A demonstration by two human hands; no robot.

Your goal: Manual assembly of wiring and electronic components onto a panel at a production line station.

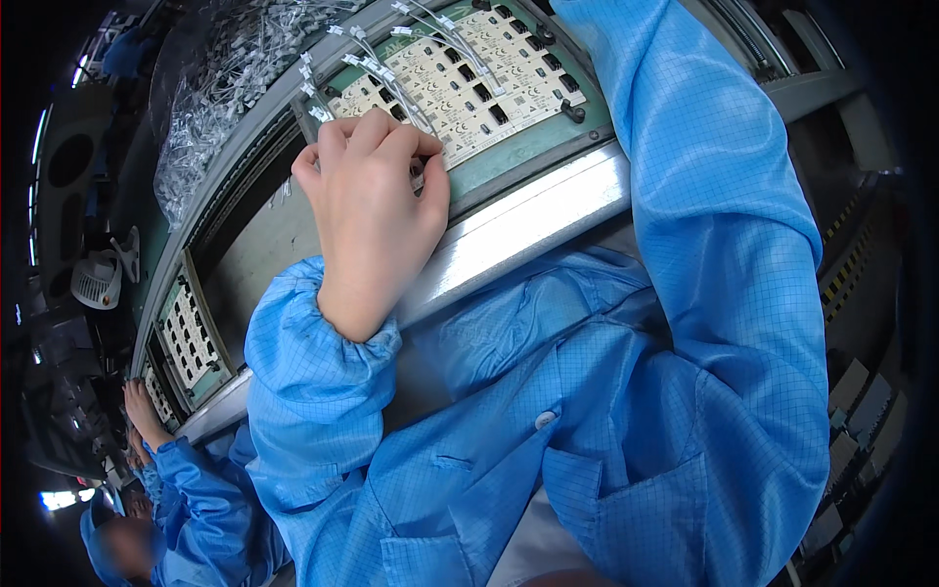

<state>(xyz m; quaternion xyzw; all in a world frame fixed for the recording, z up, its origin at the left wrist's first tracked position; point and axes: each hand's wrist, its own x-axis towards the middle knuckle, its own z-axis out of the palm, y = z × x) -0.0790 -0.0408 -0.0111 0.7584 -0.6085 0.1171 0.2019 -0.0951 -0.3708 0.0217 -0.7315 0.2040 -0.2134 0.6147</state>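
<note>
My left hand (377, 191) is over the near left corner of a white circuit board panel (460, 122) with rows of black components. Its fingers are curled down and pinched together; whatever is between the fingertips is hidden beneath them. The panel lies in a green carrier (479, 184) with black knobs (573, 112) at its edge. Thin white cables with connectors (391, 90) stand up from the panel beyond my fingers. My right sleeve (714, 196) reaches up past the panel's right side, and the hand on it is outside the picture.
A clear plastic bag (215, 132) full of white connector cables lies beyond the line. A shiny metal rail (538, 215) runs along the near edge. Farther left sit another board panel (189, 331) and a co-worker's hand (144, 411). A white device (98, 281) stands behind.
</note>
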